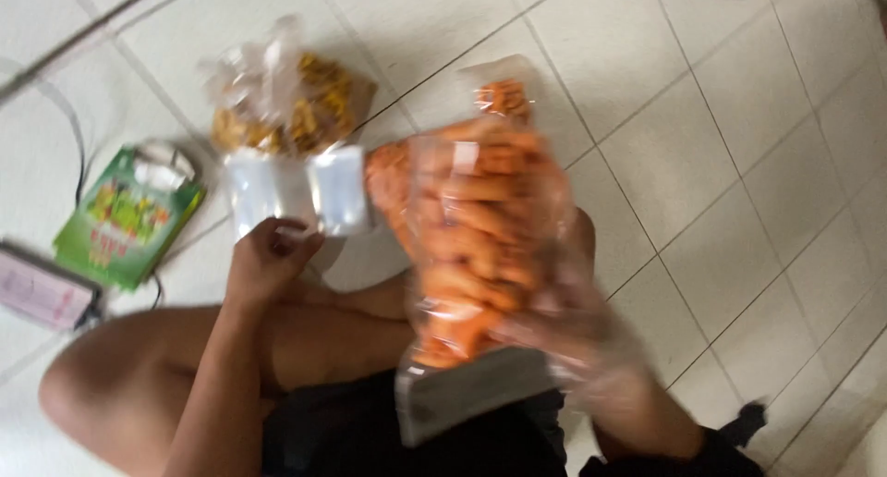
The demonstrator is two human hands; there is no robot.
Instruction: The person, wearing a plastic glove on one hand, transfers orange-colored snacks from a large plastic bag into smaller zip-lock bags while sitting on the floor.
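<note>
The floor (739, 163) is white tile, and a person sits on it. The right hand (564, 324) is closed around a clear bag of orange snack sticks (471, 246), held up over the lap. The left hand (268, 255) pinches small empty clear bags (296, 192). A bag of yellow snacks (286, 103) and a green packet (125, 214) lie nearby. The full bag looks slippery, so it might slide and spill.

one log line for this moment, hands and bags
left hand: pinches clear bag edge | right hand: holds bag of orange snacks | floor: yellow snack bag, green box
</note>
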